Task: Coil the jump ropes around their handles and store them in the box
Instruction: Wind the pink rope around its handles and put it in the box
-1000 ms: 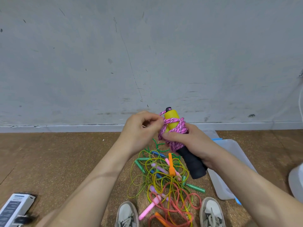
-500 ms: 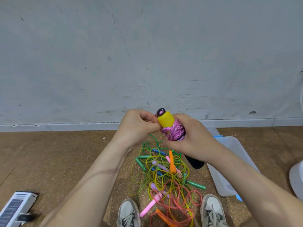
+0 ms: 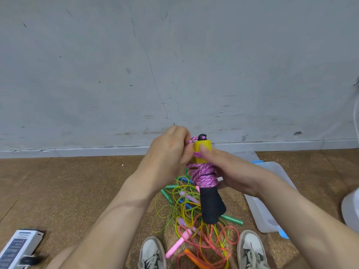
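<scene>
Wall (image 3: 174,65): grey and scuffed, filling the upper field above a pale skirting.
Floor (image 3: 68,191): brown cork-like sheet that carries everything below.
Box (image 3: 266,220): clear plastic with blue clips, open, on the floor to the right of the hands. No coiled rope can be seen in it.
Loose pile (image 3: 194,235): green, yellow, red and orange jump ropes, tangled between the two shoes (image 3: 152,253) and uncoiled.
Right hand (image 3: 235,171): thumb pressed on the yellow collar (image 3: 201,152), fingers wrapped behind the bundle, gripping the handles (image 3: 211,206) in mid-air above the pile.
Left hand (image 3: 169,150): fingers curled narrowly, pinching the free end of the pink rope (image 3: 204,176) beside the collar.
Change: half a second ago the right hand covered the coil and the bundle leaned. Now it stands nearly upright, black grip downward, with the windings exposed and one strand led over the top cap.
Reading: winding appears complete and the tail is probably being tucked. Storage in the box would follow, and the pile remains to be done.
</scene>
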`<state>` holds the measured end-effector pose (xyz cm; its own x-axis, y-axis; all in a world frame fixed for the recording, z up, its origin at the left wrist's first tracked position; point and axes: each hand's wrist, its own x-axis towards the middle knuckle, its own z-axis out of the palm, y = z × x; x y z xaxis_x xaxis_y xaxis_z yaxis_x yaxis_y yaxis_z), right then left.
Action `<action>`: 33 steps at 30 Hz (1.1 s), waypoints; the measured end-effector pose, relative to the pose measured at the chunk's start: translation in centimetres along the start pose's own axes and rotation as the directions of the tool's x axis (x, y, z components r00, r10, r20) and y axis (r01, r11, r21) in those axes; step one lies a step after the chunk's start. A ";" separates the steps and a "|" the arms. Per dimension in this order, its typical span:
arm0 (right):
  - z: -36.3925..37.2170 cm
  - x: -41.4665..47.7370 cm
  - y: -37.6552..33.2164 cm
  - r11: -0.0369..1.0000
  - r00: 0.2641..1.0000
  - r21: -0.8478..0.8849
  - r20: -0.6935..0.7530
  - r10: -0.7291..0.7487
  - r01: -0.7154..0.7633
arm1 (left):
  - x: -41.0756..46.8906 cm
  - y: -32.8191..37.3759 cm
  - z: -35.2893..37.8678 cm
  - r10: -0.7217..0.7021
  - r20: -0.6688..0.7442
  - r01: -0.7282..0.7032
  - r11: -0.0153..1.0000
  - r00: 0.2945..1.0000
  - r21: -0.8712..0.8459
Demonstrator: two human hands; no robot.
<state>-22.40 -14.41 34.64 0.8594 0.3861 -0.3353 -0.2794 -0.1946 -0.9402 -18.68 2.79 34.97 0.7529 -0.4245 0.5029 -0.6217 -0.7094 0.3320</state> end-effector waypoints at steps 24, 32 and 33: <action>0.1 2.5 1.1 0.568 0.598 -0.823 -0.458 -0.658 -0.006 | 0.5 2.0 1.1 -0.141 -0.004 0.141 0.989 0.990 0.044; 0.1 2.8 1.2 0.546 0.548 -0.835 -0.427 -0.719 0.066 | 0.6 1.1 -0.4 0.048 0.155 -0.065 0.992 0.987 0.105; 0.1 2.8 1.3 0.549 0.569 -0.833 -0.420 -0.707 0.067 | 0.5 0.9 0.0 0.025 0.177 -0.033 0.999 0.984 0.038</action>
<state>-20.38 -13.46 32.43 0.8663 -0.0218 0.4990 0.2608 -0.8323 -0.4891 -18.85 1.94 35.57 0.7633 -0.5354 0.3616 -0.6372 -0.7162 0.2847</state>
